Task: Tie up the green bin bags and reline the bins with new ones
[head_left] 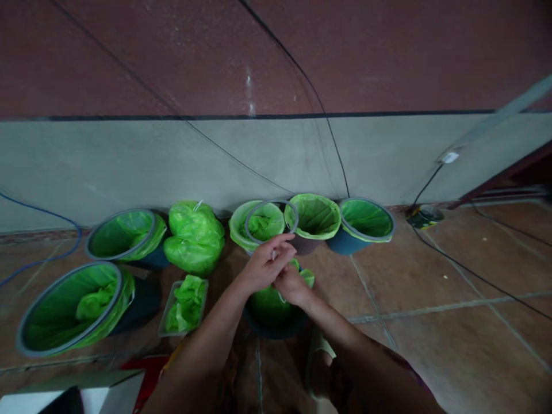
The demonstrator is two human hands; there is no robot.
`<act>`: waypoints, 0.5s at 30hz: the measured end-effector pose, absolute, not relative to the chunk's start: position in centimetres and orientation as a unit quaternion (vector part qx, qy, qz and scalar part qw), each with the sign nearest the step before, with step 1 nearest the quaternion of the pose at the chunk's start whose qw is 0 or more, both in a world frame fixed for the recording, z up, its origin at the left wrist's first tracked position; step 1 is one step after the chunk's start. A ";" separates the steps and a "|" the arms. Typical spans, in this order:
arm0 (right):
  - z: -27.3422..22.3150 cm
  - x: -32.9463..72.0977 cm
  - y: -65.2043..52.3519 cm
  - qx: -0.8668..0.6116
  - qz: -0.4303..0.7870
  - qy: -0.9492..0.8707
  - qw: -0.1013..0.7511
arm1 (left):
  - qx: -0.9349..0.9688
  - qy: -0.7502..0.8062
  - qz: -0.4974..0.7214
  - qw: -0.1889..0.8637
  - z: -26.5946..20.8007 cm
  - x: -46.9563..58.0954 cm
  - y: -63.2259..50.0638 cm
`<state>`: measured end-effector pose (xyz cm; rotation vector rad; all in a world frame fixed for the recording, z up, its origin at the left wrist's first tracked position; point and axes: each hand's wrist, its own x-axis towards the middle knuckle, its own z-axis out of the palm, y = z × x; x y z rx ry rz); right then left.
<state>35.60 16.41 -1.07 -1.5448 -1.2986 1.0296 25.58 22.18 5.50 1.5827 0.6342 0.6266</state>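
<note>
Left hand and right hand are brought together mid-frame, grip can't be told; six green-lined bins counted, one grey ring seen just above.

On my remote feed, L hand and R hand overlap; some fingers hidden, so I can't confirm grip on gray ring. Hands block part of dark bucket. White box cut off, btm edge. Small container: markings too blurred to ID.

I can't tell whether I'm in a home or a workplace: a tiled floor, two-tone painted wall, trailing cables, lined bins.
</note>
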 end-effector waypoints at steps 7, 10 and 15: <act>-0.9 38.8 17.4 -0.643 0.424 -0.458 0.444 | 0.678 0.484 0.240 0.498 1.8 22.7 25.4; 0.1 38.9 17.4 -0.625 0.455 -0.432 0.465 | 0.738 0.412 0.213 0.490 0.9 23.3 24.2; 2.1 38.7 17.2 -0.580 0.523 -0.391 0.486 | 0.768 0.321 0.179 0.524 -0.9 25.6 21.8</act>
